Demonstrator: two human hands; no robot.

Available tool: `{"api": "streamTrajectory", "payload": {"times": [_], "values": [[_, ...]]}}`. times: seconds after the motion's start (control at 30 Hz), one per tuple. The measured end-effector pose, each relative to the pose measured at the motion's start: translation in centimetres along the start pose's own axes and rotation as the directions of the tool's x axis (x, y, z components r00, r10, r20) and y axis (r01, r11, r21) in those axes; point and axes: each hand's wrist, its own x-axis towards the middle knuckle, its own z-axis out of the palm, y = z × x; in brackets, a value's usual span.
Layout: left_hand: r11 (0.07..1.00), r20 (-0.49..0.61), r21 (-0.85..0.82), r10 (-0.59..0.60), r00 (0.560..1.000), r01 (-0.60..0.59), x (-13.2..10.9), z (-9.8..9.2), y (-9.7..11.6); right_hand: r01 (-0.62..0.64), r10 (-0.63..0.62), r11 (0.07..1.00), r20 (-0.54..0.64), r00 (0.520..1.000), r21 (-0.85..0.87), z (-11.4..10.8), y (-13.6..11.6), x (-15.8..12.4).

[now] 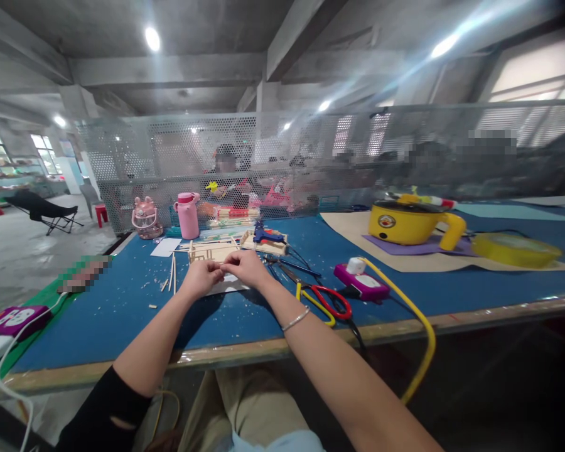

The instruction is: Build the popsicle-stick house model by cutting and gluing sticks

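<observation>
- The left hand (201, 276) is seen low on the blue table (122, 314), with its fingers curled in tight.
- The right hand (247, 266) is held just beside it, and its fingers are curled in too.
- The fingertips of both hands are pressed together in the middle. Whether a tiny piece is pinched there cannot be told.
- A grey sheet of paper (230, 287) is lying under both hands.
- A little frame of wooden sticks (211, 252) is set just behind the hands, close to the fingertips.
- Some loose sticks (172, 274) are spread out near the left hand.
- A silver bracelet (295, 319) is worn on the right wrist.
- Red scissors (332, 301) are laid near the right arm.
- A blue glue gun (268, 236) is placed behind the frame.
- A pink bottle (187, 215) is stood further back, on the left.
- A yellow pot (405, 223) is kept well apart, far to the right.
</observation>
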Motion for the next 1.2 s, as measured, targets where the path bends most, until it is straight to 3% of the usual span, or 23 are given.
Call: {"api": "streamTrajectory", "payload": {"times": [0.23,0.47,0.6,0.7,0.8,0.9,0.97,1.03,1.13,1.2], "values": [[0.996,0.091,-0.085,-0.017,0.996,0.024,0.3,0.2,-0.8,-0.007,0.004,0.998,0.053,0.999,0.058,-0.3,0.4,0.0],[0.993,0.128,-0.116,-0.023,0.992,0.038,0.3,0.4,-1.1,-0.203,0.183,0.971,0.159,0.97,0.122,-0.8,0.2,-0.2],[0.991,0.164,-0.131,-0.013,0.986,0.035,-0.2,0.5,-0.2,-0.252,0.209,0.957,0.266,0.941,0.14,-1.8,-0.3,-1.3],[0.991,0.178,-0.131,-0.017,0.984,0.041,-0.5,0.5,0.8,-0.215,0.204,0.976,0.248,0.947,0.021,-2.7,-0.9,-2.3],[0.981,0.151,-0.193,0.002,0.989,0.027,-0.6,0.2,1.1,-0.179,0.219,0.948,0.13,0.967,-0.265,-4.5,-1.4,-3.6],[0.957,0.092,-0.288,-0.004,0.996,0.031,-0.4,-0.2,1.2,-0.226,0.307,0.772,0.036,0.951,-0.594,-7.3,-1.0,-5.6],[0.937,0.057,-0.344,-0.051,0.997,0.068,-0.4,-0.5,1.5,-0.325,0.484,0.601,0.009,0.875,-0.73,-9.1,-0.3,-7.1],[0.911,0.033,-0.395,-0.115,0.993,0.119,-0.5,-0.7,1.9,-0.34,0.559,0.561,0.042,0.828,-0.755,-10.6,0.4,-8.4],[0.872,0.022,-0.461,-0.175,0.984,0.165,-0.7,-0.7,2.3,-0.317,0.542,0.635,0.115,0.833,-0.704,-11.6,1.1,-9.5],[0.86,0.027,-0.484,-0.172,0.985,0.163,-0.7,-0.6,2.2,-0.341,0.55,0.624,0.086,0.831,-0.703,-11.6,1.3,-9.8]]}}
